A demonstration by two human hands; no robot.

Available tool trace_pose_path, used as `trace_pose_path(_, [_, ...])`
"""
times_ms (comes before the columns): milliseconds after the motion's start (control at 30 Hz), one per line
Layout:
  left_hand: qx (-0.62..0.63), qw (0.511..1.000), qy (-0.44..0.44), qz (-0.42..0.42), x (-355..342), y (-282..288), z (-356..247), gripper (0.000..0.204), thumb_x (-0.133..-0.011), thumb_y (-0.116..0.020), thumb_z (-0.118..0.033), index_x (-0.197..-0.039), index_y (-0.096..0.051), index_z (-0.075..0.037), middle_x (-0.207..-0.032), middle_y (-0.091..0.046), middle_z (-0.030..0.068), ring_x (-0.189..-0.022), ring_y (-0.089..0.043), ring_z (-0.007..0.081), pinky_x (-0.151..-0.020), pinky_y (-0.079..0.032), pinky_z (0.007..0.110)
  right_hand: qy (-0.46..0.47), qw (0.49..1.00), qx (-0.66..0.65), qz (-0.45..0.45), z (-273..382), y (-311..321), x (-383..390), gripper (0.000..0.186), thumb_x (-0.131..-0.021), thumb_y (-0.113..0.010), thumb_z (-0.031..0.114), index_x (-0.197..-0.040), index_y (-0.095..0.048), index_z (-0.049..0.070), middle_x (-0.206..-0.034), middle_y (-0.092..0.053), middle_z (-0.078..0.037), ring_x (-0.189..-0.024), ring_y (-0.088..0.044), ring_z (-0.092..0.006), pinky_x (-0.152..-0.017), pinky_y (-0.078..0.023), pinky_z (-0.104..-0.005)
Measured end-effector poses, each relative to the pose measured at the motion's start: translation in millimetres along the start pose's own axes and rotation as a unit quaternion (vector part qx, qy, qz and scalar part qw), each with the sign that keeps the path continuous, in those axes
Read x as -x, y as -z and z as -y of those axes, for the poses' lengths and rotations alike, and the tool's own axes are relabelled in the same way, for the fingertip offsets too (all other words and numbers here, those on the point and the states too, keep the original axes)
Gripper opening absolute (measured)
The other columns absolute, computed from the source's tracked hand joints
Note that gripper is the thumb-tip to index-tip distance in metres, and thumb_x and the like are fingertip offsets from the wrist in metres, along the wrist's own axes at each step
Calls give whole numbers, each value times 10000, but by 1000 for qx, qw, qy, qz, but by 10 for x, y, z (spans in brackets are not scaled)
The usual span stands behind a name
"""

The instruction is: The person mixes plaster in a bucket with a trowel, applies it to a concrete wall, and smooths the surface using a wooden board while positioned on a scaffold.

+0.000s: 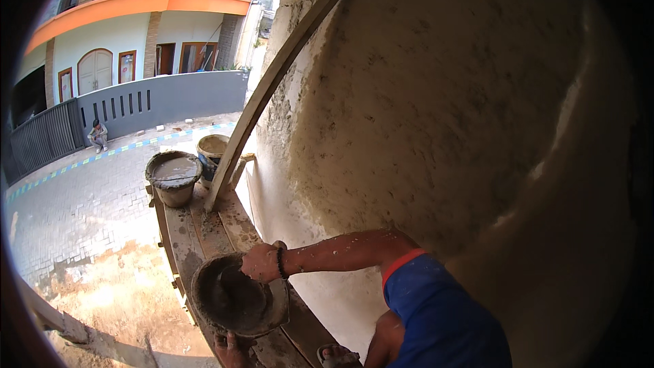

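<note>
A mortar-caked bucket (285, 307) stands on the planks below me, with wet grey mortar (235, 300) inside. My right hand (261, 262), a dark beaded bracelet at its wrist, is closed in a fist over the bucket's far right rim. What it grips is hidden against the dark mortar. At the near side of the same bucket, my left hand (229, 350) holds its rim, partly cut off by the lower edge of the view. Smears of mortar spot my right forearm.
Wooden planks (182, 232) form a raised platform along a freshly plastered wall (436, 95). A long straight board (262, 95) leans against the wall. Farther along stand a bucket of greyish water (174, 184) and another bucket (211, 146). A person (97, 135) sits across the paved street below.
</note>
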State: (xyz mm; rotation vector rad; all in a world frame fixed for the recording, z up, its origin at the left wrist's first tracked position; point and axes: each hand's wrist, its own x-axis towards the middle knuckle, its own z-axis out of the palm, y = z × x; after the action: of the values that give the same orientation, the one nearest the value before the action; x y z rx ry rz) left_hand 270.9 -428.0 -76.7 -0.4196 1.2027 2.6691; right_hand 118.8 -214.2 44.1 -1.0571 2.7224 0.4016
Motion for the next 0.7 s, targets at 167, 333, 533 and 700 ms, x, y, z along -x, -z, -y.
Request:
trace_pose_path(167, [9,1000,-9,21,-33,88,33,397,-933,-567,-195,-1272,-398,-76,-1163,-589,160,-923,-641,301,-612,-552,409,-55,997,3,-51,128,-249,-45,130,-689,-645,181,-723,-722,81,-724,-687,-134,-716,-688,-315,-605,-552,-446])
trace_pose_path(333, [20,999,5,40,52,75,-50,384,-933,-560,-176,-1267,-404,-69,-1170,-588,160,-931,-640,303,-671,-555,414,56,997,3,47,394,-269,40,106,-688,-627,153,-682,-686,65,-687,-666,-159,-698,-684,-321,-590,-549,-439])
trace_pose_path(533, [2,1000,-12,11,76,-25,-50,310,-925,-589,-193,-1151,-446,-36,-987,-625,135,-749,-657,239,-591,-562,369,87,991,-97,42,340,317,358,111,-626,-649,172,-666,-704,84,-714,-686,-144,-702,-686,-308,-589,-547,-418])
trace_pose_path(700, [-20,1000,-7,-7,47,-48,-123,249,-920,-605,-227,-1046,-451,-77,-882,-634,109,-641,-656,214,-483,-511,315,56,998,22,18,71,-145,4,132,-732,-624,179,-732,-707,77,-692,-665,-154,-691,-679,-315,-617,-541,-441])
